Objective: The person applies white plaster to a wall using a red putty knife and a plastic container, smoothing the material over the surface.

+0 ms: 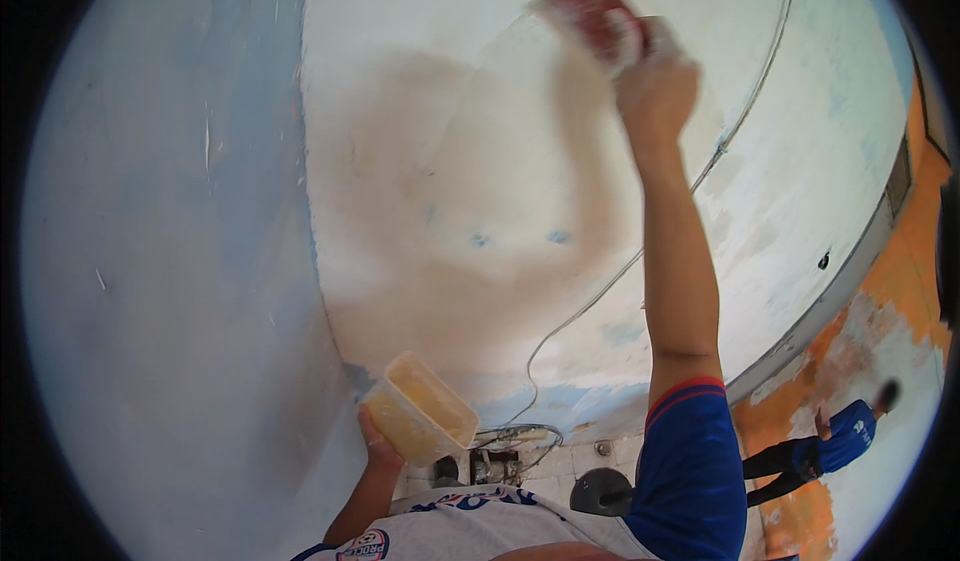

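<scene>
My right hand [657, 91] is raised on an outstretched arm and is closed on a red putty spreader [597, 23] smeared with white. The spreader's blade is at the whitish wall [500, 121], and motion blurs its edge slightly. Low down on the left, my left hand [380, 445] grips a translucent plastic tub [422, 408], tilted, with its open side toward the wall. The tub looks yellowish, and I cannot make out how much is in it. On the wall, two small blue spots [480, 240] show below a broad shadow.
A blue-grey wall [190, 211] meets the whitish one at the left. A cable [590, 308] runs across the surface down to a cluttered box [496, 464]. A dark round object [602, 491] is on the floor. A person in blue [845, 439] stands at the far right by an orange wall [860, 291].
</scene>
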A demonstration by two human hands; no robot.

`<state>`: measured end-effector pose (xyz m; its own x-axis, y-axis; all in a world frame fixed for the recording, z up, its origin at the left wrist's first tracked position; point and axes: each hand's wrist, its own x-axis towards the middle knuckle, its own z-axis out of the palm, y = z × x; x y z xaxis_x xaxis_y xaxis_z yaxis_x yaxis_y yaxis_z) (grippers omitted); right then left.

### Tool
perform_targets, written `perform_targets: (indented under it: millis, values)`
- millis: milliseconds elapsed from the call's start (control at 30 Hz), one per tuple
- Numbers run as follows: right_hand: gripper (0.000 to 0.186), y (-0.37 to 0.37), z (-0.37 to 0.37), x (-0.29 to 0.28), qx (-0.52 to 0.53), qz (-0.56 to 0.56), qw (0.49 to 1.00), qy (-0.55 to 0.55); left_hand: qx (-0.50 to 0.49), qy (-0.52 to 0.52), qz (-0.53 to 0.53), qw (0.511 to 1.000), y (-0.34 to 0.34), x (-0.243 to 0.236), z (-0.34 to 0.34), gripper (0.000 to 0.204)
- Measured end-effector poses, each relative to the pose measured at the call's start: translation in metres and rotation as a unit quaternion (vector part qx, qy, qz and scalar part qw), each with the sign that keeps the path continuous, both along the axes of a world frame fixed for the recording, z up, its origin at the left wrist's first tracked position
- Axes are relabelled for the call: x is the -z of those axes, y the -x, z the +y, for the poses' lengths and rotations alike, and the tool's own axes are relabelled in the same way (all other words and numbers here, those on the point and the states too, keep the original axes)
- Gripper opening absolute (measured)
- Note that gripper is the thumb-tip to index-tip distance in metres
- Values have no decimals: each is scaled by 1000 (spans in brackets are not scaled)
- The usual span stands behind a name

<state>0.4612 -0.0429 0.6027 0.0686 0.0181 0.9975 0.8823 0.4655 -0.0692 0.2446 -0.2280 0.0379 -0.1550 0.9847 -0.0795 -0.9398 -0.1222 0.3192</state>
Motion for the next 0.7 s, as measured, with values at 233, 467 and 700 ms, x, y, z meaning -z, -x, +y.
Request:
perform_targets:
  millis: [233,467,700]
  values:
    - [43,24,16,-7,81,-13,997,17,-28,1,37,999,4,20,9,75]
    - [40,-21,-2,-40,12,88,996,-9,-19,3,22,1000,5,9,-4,76]
    - [42,-46,20,-88,-97,50,962,250,-42,9,60,997,3,-10,0,77]
